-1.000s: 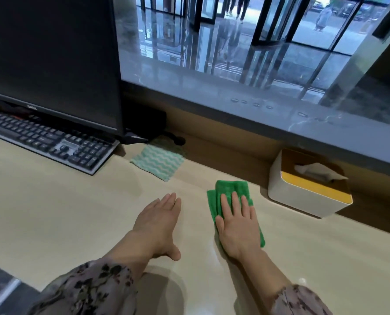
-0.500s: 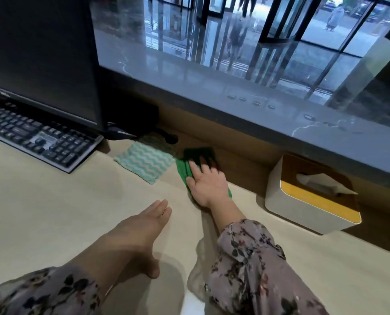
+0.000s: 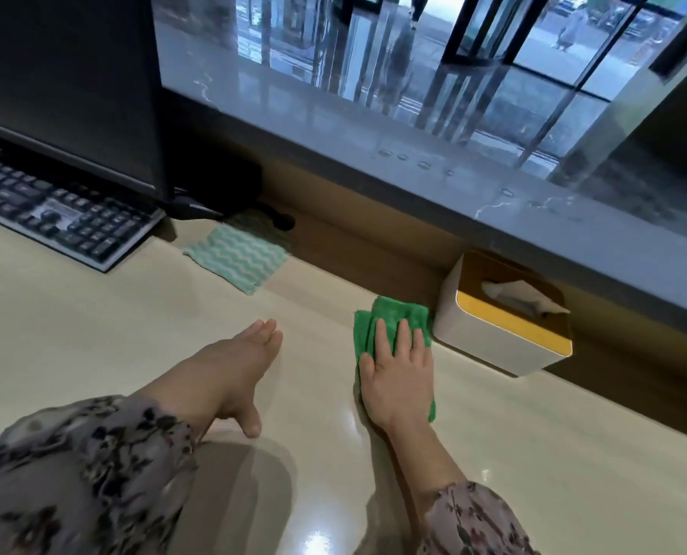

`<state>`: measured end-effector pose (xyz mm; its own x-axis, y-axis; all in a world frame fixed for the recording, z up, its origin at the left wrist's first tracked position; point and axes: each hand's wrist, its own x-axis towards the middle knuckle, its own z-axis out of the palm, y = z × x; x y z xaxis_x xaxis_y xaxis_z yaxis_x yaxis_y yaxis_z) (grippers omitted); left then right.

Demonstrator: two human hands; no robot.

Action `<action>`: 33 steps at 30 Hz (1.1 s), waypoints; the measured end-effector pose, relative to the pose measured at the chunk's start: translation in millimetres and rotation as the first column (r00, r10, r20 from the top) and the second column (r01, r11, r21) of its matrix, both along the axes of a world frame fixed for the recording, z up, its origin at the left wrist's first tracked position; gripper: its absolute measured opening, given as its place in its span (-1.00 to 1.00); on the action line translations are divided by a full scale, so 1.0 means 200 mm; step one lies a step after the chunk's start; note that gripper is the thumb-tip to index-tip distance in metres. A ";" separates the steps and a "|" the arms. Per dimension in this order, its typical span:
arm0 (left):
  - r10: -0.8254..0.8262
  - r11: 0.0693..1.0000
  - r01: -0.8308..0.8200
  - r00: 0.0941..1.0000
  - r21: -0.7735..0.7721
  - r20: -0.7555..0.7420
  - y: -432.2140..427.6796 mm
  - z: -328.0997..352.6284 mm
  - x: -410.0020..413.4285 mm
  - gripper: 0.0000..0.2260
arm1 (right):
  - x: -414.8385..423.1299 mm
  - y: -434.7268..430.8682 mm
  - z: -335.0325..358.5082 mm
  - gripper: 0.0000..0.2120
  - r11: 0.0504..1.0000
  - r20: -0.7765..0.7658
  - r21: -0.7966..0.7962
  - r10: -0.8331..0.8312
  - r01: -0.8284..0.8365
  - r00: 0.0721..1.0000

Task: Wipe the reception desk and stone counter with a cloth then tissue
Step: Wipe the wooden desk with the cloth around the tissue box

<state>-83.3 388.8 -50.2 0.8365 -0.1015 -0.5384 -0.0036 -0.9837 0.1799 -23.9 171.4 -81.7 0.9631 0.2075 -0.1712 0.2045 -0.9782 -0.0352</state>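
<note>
A folded green cloth [image 3: 386, 316] lies on the cream reception desk [image 3: 93, 334], just left of the tissue box [image 3: 494, 346]. My right hand [image 3: 400, 374] presses flat on the cloth with straight fingers. My left hand [image 3: 237, 362] rests flat on the desk to the left, holding nothing. A white tissue [image 3: 522, 298] sticks out of the box's top. The grey stone counter [image 3: 434, 154] runs above the desk's back wall, with small water drops on it.
A black monitor [image 3: 61, 74] and a keyboard [image 3: 53, 210] stand at the left. A folded pale green wavy-striped cloth [image 3: 237, 258] lies beside the monitor's base. A brown back panel [image 3: 374, 250] bounds the desk's far edge.
My right hand slid the green cloth from the desk's back edge near the striped cloth to the right and nearer, beside the tissue box. My left hand stayed flat on the desk.
</note>
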 end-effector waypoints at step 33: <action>0.061 0.976 -0.111 0.966 0.188 0.251 -0.23 0.12 -0.25 -0.47 | -0.72 -0.16 -0.04 -0.42 0.990 -0.029 0.087 -0.108 0.110 0.994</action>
<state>-133.7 343.0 -27.1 0.9451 0.0648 -0.3204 0.0633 -0.9979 -0.0150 -167.8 139.9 -88.8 0.9767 0.1171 -0.1799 0.0950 -0.9874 -0.1265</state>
